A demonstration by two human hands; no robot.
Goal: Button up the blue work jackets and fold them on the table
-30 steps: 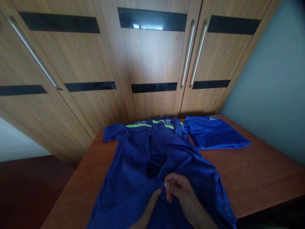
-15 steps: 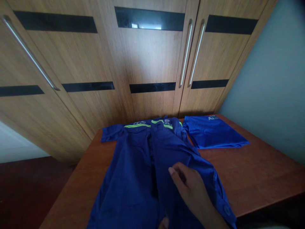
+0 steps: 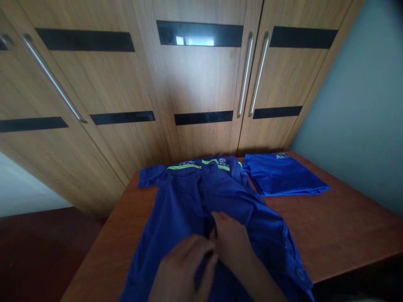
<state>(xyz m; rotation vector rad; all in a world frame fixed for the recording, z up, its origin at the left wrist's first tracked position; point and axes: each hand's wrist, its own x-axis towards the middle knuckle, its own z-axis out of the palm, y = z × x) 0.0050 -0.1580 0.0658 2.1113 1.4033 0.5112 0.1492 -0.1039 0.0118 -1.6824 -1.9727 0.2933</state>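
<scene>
A blue work shirt (image 3: pixel 185 201) with yellow-green reflective stripes lies spread on the brown wooden table (image 3: pixel 340 226), collar toward the wardrobe. My left hand (image 3: pixel 181 272) and my right hand (image 3: pixel 231 241) meet over the shirt's front opening near its middle. Both have their fingers curled and pinched on the cloth edges of the front placket. What exactly lies between the fingertips is too small to see.
A second blue garment (image 3: pixel 281 174) lies folded at the table's far right. Wooden wardrobe doors (image 3: pixel 201 84) with long metal handles stand right behind the table. A grey wall (image 3: pixel 362 117) is to the right, dark floor (image 3: pixel 40 251) to the left.
My left hand has come up into view from the bottom edge and joined the right. My right hand slid back toward the shirt's front opening and pinched the cloth.
</scene>
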